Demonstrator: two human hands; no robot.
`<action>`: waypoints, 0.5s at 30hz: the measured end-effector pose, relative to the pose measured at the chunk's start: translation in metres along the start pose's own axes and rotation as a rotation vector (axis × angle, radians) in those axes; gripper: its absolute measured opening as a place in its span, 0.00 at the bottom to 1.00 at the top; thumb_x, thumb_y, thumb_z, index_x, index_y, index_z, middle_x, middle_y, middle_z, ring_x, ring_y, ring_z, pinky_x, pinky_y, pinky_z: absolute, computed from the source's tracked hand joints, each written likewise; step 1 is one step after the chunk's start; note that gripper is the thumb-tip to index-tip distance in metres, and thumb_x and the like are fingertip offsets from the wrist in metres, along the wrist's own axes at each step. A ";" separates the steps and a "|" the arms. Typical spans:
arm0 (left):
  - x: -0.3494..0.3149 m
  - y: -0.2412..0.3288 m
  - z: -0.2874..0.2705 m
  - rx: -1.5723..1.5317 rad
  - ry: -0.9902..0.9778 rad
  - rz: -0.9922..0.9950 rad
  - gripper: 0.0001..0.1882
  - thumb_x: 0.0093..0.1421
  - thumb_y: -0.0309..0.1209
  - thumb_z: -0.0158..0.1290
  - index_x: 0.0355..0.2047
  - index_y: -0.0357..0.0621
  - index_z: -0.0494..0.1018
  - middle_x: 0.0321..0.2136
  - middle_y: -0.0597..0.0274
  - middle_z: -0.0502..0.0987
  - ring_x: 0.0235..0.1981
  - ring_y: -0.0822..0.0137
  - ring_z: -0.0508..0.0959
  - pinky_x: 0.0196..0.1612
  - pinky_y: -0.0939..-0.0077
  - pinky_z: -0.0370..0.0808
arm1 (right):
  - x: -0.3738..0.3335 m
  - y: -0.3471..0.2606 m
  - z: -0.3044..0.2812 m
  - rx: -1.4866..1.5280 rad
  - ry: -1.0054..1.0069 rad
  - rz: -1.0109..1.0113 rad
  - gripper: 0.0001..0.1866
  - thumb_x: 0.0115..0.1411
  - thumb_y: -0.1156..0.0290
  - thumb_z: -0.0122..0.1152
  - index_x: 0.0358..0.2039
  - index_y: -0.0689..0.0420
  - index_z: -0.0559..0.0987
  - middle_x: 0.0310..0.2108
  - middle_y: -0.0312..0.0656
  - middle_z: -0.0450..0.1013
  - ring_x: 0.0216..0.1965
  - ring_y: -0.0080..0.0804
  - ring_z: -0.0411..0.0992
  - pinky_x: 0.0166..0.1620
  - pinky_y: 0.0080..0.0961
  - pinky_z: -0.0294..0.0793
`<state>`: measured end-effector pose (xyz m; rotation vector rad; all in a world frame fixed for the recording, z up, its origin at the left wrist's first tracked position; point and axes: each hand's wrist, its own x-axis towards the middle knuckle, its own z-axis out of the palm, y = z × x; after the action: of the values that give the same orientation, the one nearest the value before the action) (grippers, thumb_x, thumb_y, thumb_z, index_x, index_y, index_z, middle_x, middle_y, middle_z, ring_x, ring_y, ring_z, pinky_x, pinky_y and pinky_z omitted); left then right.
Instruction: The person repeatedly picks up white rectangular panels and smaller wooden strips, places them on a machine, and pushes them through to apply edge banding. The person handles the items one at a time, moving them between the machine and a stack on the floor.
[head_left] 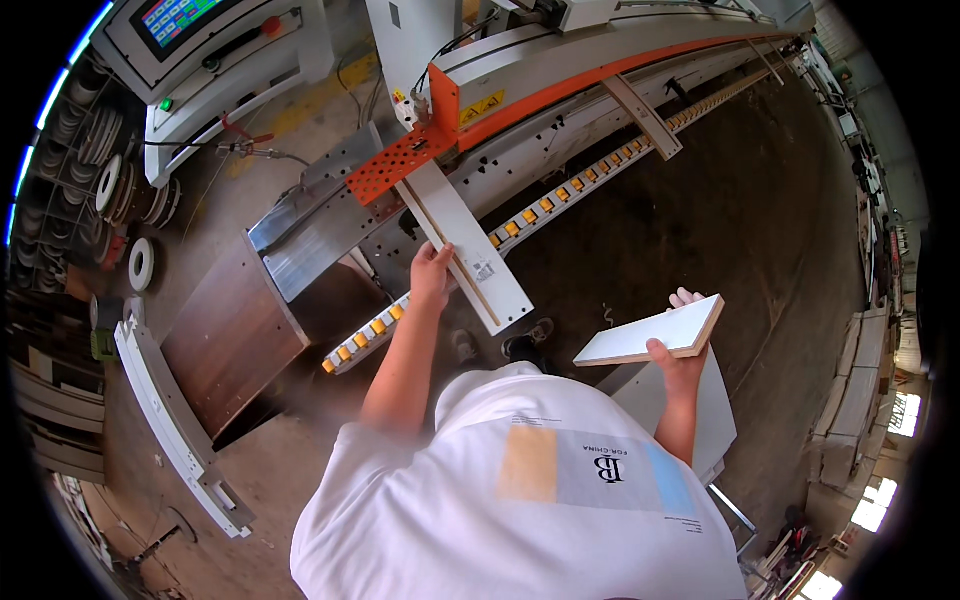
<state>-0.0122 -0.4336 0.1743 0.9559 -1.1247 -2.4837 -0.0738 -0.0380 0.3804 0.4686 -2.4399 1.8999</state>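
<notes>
My left hand [432, 275] is closed on the near left edge of a long white panel [478, 268]. A brown groove runs along the panel, and a small printed label and holes show near its free end. The panel's far end goes under a perforated orange plate [402, 165] on the machine. Out to the right, my right hand [682, 358] grips a short white board [640, 334] with wood-coloured edges, thumb on the near side and fingertips showing behind. The board is held tilted, apart from the machine.
A long machine with an orange rail [600, 76] stretches to the far right. Below it runs a row of yellow rollers [545, 205]. A control cabinet [225, 70] with a screen stands far left. A brown box-like cabinet [235, 340] and white curved-looking beam [180, 430] lie left.
</notes>
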 end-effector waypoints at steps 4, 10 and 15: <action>0.001 0.024 0.003 0.013 -0.002 -0.012 0.12 0.70 0.29 0.51 0.50 0.36 0.72 0.40 0.61 0.78 0.40 0.65 0.82 0.44 0.65 0.82 | 0.000 0.008 -0.006 -0.005 -0.013 0.021 0.61 0.42 0.60 0.81 0.69 0.65 0.52 0.64 0.54 0.61 0.66 0.48 0.62 0.66 0.43 0.63; 0.038 0.006 -0.038 0.235 0.204 0.094 0.20 0.69 0.30 0.52 0.58 0.35 0.67 0.40 0.59 0.78 0.39 0.67 0.81 0.42 0.69 0.78 | 0.010 0.016 -0.007 -0.046 -0.065 0.018 0.61 0.42 0.59 0.81 0.69 0.65 0.52 0.64 0.54 0.61 0.66 0.48 0.62 0.66 0.43 0.63; 0.038 -0.006 -0.033 0.532 0.414 0.434 0.35 0.65 0.29 0.54 0.69 0.36 0.54 0.40 0.54 0.80 0.38 0.68 0.80 0.41 0.73 0.76 | 0.018 0.021 -0.006 -0.024 -0.071 0.027 0.61 0.42 0.59 0.81 0.69 0.65 0.52 0.64 0.55 0.61 0.65 0.48 0.63 0.66 0.43 0.62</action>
<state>-0.0188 -0.4666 0.1363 1.1352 -1.6560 -1.5816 -0.0973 -0.0317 0.3655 0.5133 -2.5225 1.8938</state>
